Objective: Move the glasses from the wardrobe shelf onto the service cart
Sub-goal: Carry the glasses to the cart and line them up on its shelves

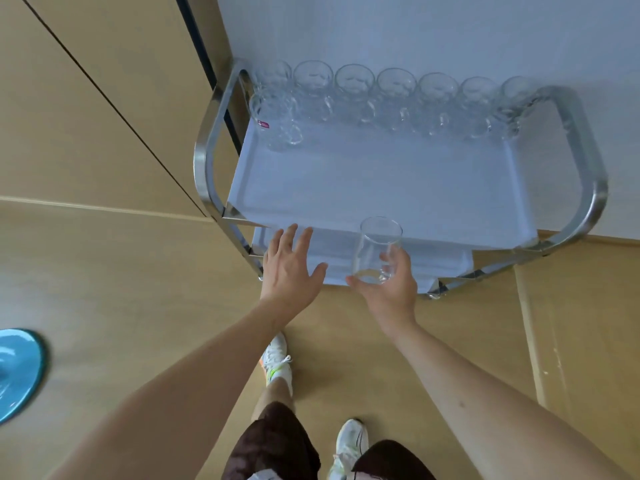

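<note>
My right hand [388,289] grips a clear tumbler [375,249] near its base, upright, over the front edge of the service cart [381,188]. The cart has a white top tray and a chrome tube frame. My left hand [291,268] is stretched out beside it with fingers spread, holding nothing, at the cart's front left corner. Several clear glass mugs with handles [353,88] stand in a row along the back of the tray. One more mug [275,121], with a small red sticker, stands in front of that row at the left. The wardrobe shelf is out of view.
A beige wooden panel with a dark edge [104,98] rises left of the cart. The cart's chrome handles [588,161] curve up at both ends. A blue round object [17,372] lies on the floor at far left. My feet in white sneakers [277,358] stand below.
</note>
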`<state>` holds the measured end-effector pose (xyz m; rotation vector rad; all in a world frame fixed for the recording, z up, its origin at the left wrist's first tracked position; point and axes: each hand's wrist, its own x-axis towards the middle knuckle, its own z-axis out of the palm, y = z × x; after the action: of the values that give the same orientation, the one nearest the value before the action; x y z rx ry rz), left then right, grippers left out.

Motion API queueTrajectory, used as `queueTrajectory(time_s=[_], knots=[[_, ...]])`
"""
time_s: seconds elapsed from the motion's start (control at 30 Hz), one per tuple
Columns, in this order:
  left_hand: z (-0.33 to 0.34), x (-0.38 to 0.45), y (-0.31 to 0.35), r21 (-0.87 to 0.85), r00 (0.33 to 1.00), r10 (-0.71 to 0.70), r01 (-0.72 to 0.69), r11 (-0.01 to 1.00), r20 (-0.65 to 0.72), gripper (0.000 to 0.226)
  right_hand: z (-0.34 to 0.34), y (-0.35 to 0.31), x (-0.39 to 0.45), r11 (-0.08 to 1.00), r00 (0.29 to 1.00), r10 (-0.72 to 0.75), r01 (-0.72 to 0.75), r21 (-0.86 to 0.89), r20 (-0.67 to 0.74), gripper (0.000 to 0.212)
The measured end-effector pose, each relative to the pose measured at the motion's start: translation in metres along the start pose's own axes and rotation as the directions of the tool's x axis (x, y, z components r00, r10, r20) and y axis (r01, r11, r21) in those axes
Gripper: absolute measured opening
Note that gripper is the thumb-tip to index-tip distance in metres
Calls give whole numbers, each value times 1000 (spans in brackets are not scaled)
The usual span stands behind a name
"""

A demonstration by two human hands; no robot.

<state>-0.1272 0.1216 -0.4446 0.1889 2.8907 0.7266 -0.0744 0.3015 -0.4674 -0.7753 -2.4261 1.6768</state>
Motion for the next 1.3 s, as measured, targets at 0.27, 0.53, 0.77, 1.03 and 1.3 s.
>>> queueTrajectory(time_s=[0.27, 0.53, 0.77, 1.03, 1.3], knots=[[60, -21, 0, 25, 999, -16, 15, 1000, 28, 63, -9, 62, -2, 1000, 999, -17, 16, 20, 29, 87], [155, 20, -44, -11, 1000, 15, -16, 1000, -15, 63, 38, 154, 37, 998, 999, -55, 55, 17, -3, 89], [219, 71, -71, -12, 996, 77, -77, 997, -42, 65, 77, 203, 88, 995, 994, -88, 91, 42, -61, 93], [255, 138, -77, 22, 963, 190, -189, 982, -192, 61, 94, 214, 161, 966, 957, -239, 251, 55, -164, 89], [296, 180, -81, 69, 930, 268, -259, 963, -253, 56, 106, 243, 218, 937, 923, -329, 346, 56, -201, 100]])
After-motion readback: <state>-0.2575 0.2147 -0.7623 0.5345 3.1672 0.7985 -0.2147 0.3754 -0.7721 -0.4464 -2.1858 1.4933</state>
